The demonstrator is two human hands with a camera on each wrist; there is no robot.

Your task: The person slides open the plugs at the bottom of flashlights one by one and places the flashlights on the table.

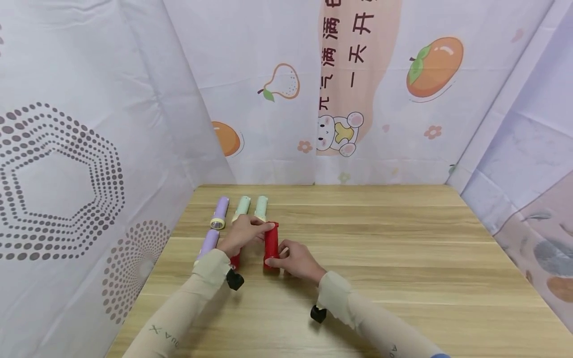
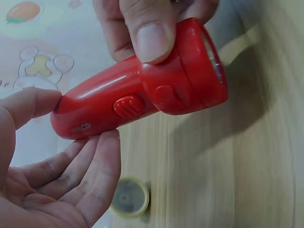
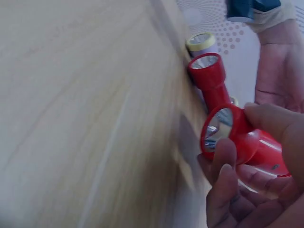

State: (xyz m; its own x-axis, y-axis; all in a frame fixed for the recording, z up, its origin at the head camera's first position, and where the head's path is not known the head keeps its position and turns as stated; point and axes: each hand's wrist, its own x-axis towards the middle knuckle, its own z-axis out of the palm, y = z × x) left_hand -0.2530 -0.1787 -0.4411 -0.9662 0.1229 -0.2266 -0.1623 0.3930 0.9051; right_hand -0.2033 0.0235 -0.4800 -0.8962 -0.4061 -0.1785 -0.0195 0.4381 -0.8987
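Sleeves lie foremost; just below frame centre, my left hand pinches the red torch at its upper end, my right hand its lower; light, even pressure should steady it.

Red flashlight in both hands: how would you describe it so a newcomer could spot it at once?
On the left part of the wooden table is a cluster of flashlights. At its right edge, the left hand pinches the tail of a red flashlight, the right hand its head. Another red one sits to its left, but only this one is held.
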